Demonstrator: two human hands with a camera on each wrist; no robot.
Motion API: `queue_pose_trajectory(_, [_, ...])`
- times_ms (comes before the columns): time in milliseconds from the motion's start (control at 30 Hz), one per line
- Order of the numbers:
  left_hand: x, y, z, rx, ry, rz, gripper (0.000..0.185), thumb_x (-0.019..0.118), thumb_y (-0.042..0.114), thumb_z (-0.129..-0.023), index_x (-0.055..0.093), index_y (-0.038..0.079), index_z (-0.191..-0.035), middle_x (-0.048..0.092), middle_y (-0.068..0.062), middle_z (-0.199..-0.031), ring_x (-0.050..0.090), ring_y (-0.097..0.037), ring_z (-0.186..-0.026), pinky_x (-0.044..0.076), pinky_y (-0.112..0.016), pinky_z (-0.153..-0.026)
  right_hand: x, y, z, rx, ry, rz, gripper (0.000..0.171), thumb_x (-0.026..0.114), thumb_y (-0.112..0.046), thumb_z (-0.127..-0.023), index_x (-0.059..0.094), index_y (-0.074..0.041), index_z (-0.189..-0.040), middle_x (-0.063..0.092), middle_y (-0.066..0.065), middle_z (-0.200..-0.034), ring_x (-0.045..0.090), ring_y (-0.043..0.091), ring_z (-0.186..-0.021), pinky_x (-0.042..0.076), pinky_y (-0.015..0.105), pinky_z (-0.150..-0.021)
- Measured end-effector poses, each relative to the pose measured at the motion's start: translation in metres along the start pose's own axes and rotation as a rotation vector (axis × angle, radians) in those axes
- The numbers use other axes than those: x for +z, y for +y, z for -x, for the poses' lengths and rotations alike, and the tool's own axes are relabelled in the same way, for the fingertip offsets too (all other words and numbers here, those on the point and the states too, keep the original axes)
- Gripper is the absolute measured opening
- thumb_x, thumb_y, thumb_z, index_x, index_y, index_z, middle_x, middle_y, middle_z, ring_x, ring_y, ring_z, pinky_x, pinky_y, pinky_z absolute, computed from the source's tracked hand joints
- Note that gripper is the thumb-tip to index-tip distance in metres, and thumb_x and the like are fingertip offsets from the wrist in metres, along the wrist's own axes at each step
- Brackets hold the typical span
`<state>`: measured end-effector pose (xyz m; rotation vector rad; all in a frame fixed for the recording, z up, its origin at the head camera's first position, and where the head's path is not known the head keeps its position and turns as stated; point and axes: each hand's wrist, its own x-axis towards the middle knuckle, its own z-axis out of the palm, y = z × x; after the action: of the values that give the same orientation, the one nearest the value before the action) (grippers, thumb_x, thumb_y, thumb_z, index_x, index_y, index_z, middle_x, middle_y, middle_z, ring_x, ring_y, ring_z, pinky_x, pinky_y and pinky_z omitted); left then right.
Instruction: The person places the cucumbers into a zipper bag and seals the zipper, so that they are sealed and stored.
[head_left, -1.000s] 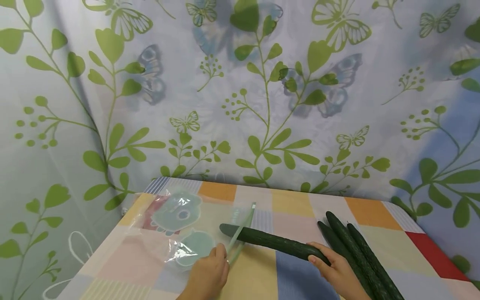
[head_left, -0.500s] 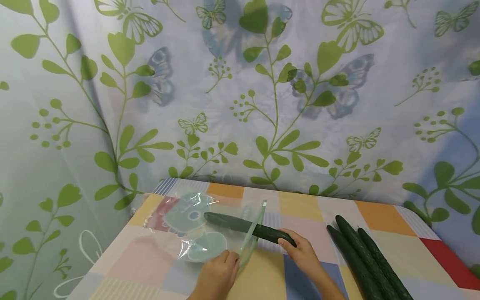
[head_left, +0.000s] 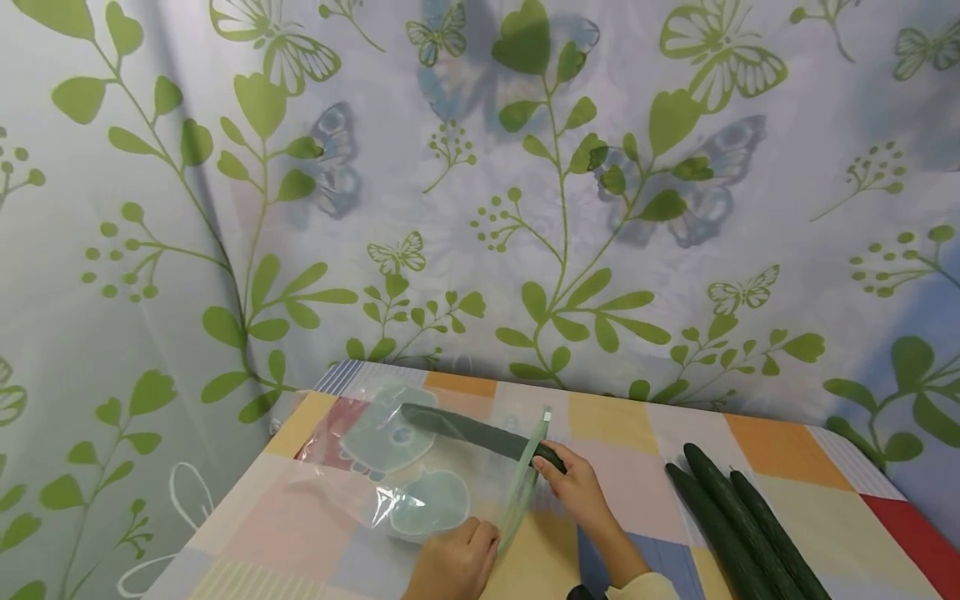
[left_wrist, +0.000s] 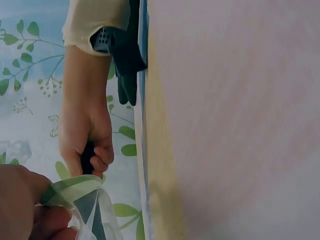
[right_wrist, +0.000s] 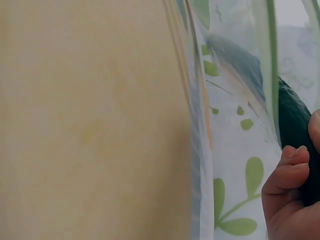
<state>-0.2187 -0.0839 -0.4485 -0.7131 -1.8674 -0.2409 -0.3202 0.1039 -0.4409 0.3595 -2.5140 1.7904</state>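
Note:
A clear zip bag (head_left: 390, 475) with green cartoon prints lies on the checked table (head_left: 645, 500), its green-edged mouth (head_left: 525, 483) facing right. A long dark cucumber (head_left: 472, 432) lies mostly inside the bag. My right hand (head_left: 573, 487) grips the cucumber's near end (right_wrist: 295, 127) just at the mouth. My left hand (head_left: 453, 567) pinches the lower edge of the bag's mouth (left_wrist: 70, 187) and holds it apart. The left wrist view shows the right hand (left_wrist: 87, 137) curled round the dark end.
Three more long cucumbers (head_left: 738, 533) lie side by side on the right of the table. A curtain (head_left: 480, 183) printed with leaves and butterflies hangs right behind the table and to its left. The table's left edge (head_left: 225, 508) is close to the bag.
My right hand has pushed the cucumber leftward, from resting outside the bag's mouth to lying mostly inside it. My left hand has kept its hold on the mouth.

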Motion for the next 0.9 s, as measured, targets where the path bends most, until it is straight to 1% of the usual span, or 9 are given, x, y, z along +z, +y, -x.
queue_pose_trajectory(167, [0.001, 0.004, 0.001, -0.013, -0.017, 0.003, 0.041, 0.028, 0.021, -0.099, 0.054, 0.012, -0.068, 0.048, 0.006, -0.057, 0.037, 0.0, -0.041, 0.029, -0.006, -0.039, 0.007, 0.0, -0.006, -0.001, 0.007, 0.033, 0.034, 0.062, -0.017, -0.085, 0.058, -0.002, -0.116, 0.049, 0.007, -0.068, 0.042, 0.009, -0.053, 0.038, 0.023, -0.048])
queue_pose_trajectory(267, [0.001, 0.004, 0.001, -0.03, -0.028, 0.014, 0.041, 0.027, 0.021, -0.099, 0.053, 0.012, -0.068, 0.047, 0.006, -0.057, 0.036, 0.001, -0.041, 0.029, -0.006, -0.038, 0.008, 0.006, -0.009, -0.012, -0.007, 0.105, 0.032, 0.062, -0.018, -0.086, 0.058, -0.002, -0.113, 0.053, 0.007, -0.072, 0.043, 0.01, -0.057, 0.038, 0.024, -0.049])
queue_pose_trajectory(367, [0.0, 0.003, 0.002, -0.045, -0.034, 0.019, 0.041, 0.026, 0.022, -0.098, 0.052, 0.012, -0.068, 0.047, 0.007, -0.056, 0.035, 0.001, -0.041, 0.029, -0.006, -0.038, 0.009, 0.015, -0.011, 0.002, -0.037, 0.181, 0.029, 0.062, -0.019, -0.085, 0.056, -0.004, -0.11, 0.054, 0.005, -0.076, 0.045, 0.012, -0.058, 0.039, 0.025, -0.049])
queue_pose_trajectory(500, [0.002, 0.002, 0.003, -0.067, -0.046, 0.032, 0.043, 0.023, 0.023, -0.098, 0.05, 0.012, -0.067, 0.046, 0.007, -0.056, 0.034, 0.001, -0.04, 0.029, -0.006, -0.038, 0.005, 0.025, -0.013, 0.025, -0.096, 0.245, 0.035, 0.066, -0.021, -0.082, 0.049, -0.005, -0.109, 0.056, 0.008, -0.085, 0.05, 0.014, -0.062, 0.041, 0.027, -0.052])
queue_pose_trajectory(600, [0.004, 0.002, 0.004, -0.078, -0.052, 0.037, 0.043, 0.023, 0.023, -0.098, 0.05, 0.013, -0.066, 0.045, 0.007, -0.055, 0.035, 0.0, -0.039, 0.029, -0.007, -0.037, -0.001, 0.028, -0.014, -0.016, -0.151, 0.324, 0.043, 0.071, -0.024, -0.077, 0.048, -0.003, -0.107, 0.056, 0.01, -0.094, 0.054, 0.018, -0.076, 0.045, 0.031, -0.062])
queue_pose_trajectory(667, [0.005, 0.002, 0.006, -0.083, -0.05, 0.033, 0.043, 0.023, 0.024, -0.098, 0.05, 0.013, -0.065, 0.044, 0.008, -0.055, 0.036, 0.0, -0.04, 0.028, -0.007, -0.037, -0.007, 0.027, -0.012, -0.05, -0.19, 0.373, 0.045, 0.073, -0.023, -0.074, 0.05, -0.002, -0.105, 0.054, 0.011, -0.096, 0.054, 0.02, -0.081, 0.045, 0.032, -0.066])
queue_pose_trajectory(733, [0.007, 0.002, 0.008, -0.081, -0.042, 0.027, 0.043, 0.024, 0.024, -0.098, 0.049, 0.014, -0.065, 0.043, 0.008, -0.055, 0.035, 0.0, -0.04, 0.028, -0.008, -0.037, -0.017, 0.025, -0.01, -0.073, -0.238, 0.391, 0.044, 0.074, -0.019, -0.073, 0.052, -0.001, -0.105, 0.052, 0.011, -0.097, 0.053, 0.021, -0.085, 0.045, 0.033, -0.068])
queue_pose_trajectory(800, [0.008, 0.002, 0.01, -0.081, -0.033, 0.024, 0.042, 0.026, 0.025, -0.098, 0.049, 0.014, -0.065, 0.043, 0.008, -0.055, 0.035, 0.001, -0.04, 0.028, -0.007, -0.037, -0.027, 0.024, -0.009, -0.086, -0.291, 0.388, 0.043, 0.074, -0.016, -0.073, 0.052, 0.001, -0.107, 0.051, 0.011, -0.095, 0.052, 0.02, -0.083, 0.044, 0.031, -0.067])
queue_pose_trajectory(900, [0.011, 0.001, 0.011, -0.069, -0.027, 0.026, 0.041, 0.027, 0.025, -0.098, 0.049, 0.014, -0.066, 0.043, 0.008, -0.055, 0.035, 0.001, -0.041, 0.028, -0.007, -0.037, -0.039, 0.024, -0.01, -0.09, -0.359, 0.367, 0.041, 0.073, -0.012, -0.074, 0.054, 0.003, -0.107, 0.055, 0.01, -0.09, 0.052, 0.018, -0.079, 0.043, 0.028, -0.065])
